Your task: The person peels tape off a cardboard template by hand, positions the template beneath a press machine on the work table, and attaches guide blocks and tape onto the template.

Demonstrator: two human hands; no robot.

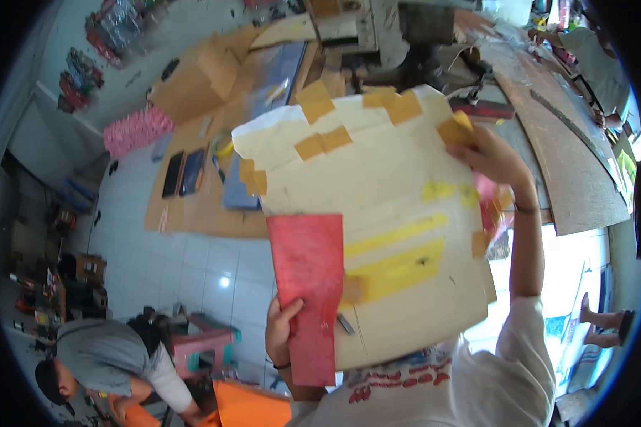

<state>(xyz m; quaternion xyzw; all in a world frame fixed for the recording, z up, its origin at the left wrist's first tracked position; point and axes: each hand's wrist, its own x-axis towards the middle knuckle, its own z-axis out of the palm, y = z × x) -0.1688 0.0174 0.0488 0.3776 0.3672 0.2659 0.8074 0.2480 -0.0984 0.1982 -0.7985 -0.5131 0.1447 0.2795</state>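
A large cream board (377, 171) with brown tape patches and yellow strips is held up in front of my chest. My right hand (488, 153) grips its upper right corner, thumb on the front face. My left hand (281, 327) is closed round the left edge of a red flat piece (308, 270), which lies over the board's lower left part. Whether the left fingers also hold the board behind it is hidden. Just right of the red piece, a small grey metal bar (345, 324) rests on the board.
Behind the board is a worktable (185, 213) with dark phones (172, 174), a blue sheet (281, 75) and a cardboard box (199, 82). A sewing machine (470, 85) stands beyond. A co-worker (110, 349) bends at lower left near a stool (203, 345); another person (595, 64) is at upper right.
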